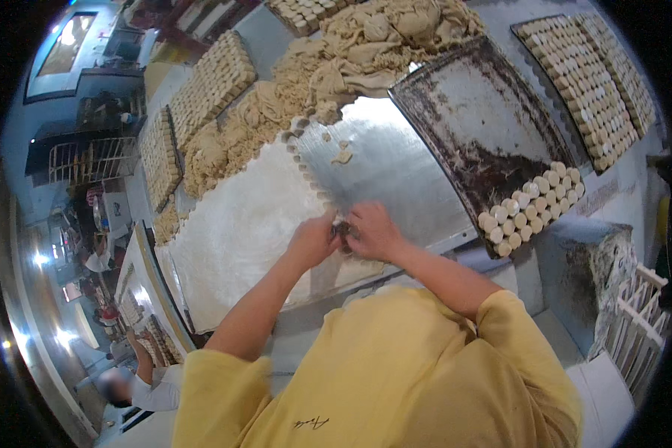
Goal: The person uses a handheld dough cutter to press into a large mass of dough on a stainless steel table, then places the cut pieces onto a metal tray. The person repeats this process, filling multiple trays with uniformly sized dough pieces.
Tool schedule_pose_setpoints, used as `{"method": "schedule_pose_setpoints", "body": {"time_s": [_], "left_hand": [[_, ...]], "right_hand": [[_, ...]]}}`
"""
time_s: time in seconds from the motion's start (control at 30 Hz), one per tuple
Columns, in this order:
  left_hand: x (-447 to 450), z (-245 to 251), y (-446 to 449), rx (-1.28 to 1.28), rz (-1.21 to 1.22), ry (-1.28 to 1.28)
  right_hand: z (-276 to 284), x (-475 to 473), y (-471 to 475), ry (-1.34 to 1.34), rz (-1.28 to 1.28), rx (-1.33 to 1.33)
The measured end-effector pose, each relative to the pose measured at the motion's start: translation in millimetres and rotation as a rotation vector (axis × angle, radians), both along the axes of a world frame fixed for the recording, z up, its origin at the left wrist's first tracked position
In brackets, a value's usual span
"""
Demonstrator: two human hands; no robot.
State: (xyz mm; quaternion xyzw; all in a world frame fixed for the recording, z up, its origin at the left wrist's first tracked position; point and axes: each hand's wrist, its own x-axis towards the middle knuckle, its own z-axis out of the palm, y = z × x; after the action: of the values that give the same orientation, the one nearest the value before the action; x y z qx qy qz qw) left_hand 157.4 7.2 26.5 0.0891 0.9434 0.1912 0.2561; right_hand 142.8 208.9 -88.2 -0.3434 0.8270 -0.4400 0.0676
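Note:
A large sheet of rolled dough lies on a metal work surface, its right edge scalloped by round cuts. At that edge my left hand and my right hand are close together, fingers curled around small dark round things, perhaps cutters or cut pieces; the fingers hide most of them. To the right, a worn baking tray bears rows of small round dough pieces along its near end. A few dough scraps lie on the metal beyond my hands.
Heaped dough and trimmings run along the far side. Filled trays of round pieces stand at the far left and far right. A white rack is at the lower right. Another person is at the lower left.

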Motion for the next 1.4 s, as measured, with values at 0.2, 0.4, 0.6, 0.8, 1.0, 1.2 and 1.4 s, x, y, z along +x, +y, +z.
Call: {"method": "schedule_pose_setpoints", "body": {"time_s": [0.2,0.4,0.6,0.8,1.0,1.2,1.4], "left_hand": [[25,-21,6,0.136,0.068,0.128],[38,12,-9,0.235,0.396,0.018],[5,40,-13,-0.152,0.204,0.11],[-19,20,-5,-0.205,0.096,-0.035],[-25,-11,-6,-0.156,0.111,-0.056],[-12,-23,-19,0.019,0.079,-0.005],[16,-38,-11,0.213,0.312,0.199]], "right_hand": [[-13,-10,-11,-0.003,-0.068,0.12],[-11,-14,-7,0.042,-0.077,-0.059],[-7,-19,-6,-0.05,-0.009,-0.033],[-5,-19,-5,-0.042,-0.039,-0.022],[-10,-23,-23,-0.026,-0.045,0.038],[-11,-19,-13,-0.029,0.232,0.215],[5,5,29,-0.206,0.084,0.057]]}}
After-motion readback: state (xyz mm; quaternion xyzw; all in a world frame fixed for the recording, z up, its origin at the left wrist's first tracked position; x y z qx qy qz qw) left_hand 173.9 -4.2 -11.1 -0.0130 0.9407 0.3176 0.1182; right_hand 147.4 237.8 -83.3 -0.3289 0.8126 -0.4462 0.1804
